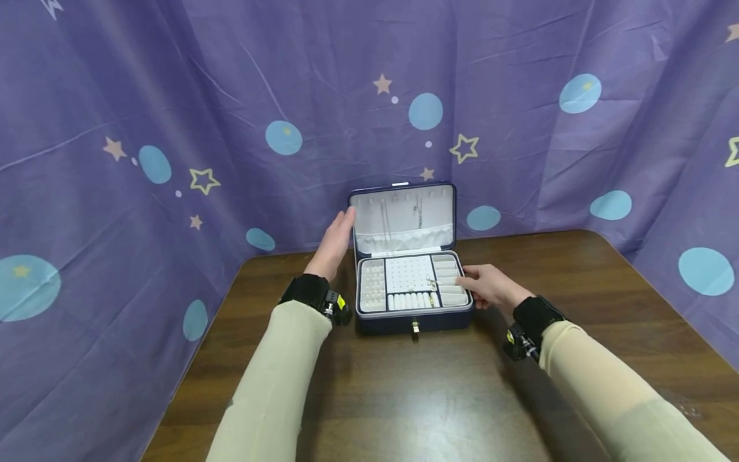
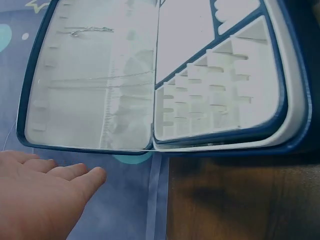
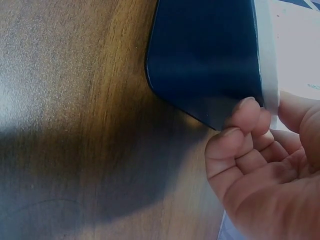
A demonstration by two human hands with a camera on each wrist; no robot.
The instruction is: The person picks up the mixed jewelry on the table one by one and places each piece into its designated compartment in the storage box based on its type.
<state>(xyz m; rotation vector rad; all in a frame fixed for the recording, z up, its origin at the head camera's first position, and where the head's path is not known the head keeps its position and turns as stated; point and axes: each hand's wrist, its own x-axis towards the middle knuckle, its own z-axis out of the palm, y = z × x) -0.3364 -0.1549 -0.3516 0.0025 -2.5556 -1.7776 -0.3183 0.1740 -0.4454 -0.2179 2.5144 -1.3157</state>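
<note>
A dark blue jewelry box (image 1: 383,325) stands on the table with its lid (image 1: 402,221) raised. Inside lies a pale tray with ring rolls, a dotted panel and side compartments (image 2: 220,85). Thin chains (image 1: 419,215) hang in the lid. My left hand (image 1: 336,242) is beside the lid's left edge, its fingers fairly straight; in the left wrist view a small gap separates them from the lid. On the opposite side, my right hand (image 1: 491,287) grips the box's right wall, thumb over the rim and curled fingers (image 3: 232,142) against the outside.
A brown wooden table (image 1: 427,391) carries the box. Behind it and at both sides hangs a purple curtain (image 1: 496,154) with stars and blue ovals. A gold clasp (image 1: 416,327) sits on the box's front.
</note>
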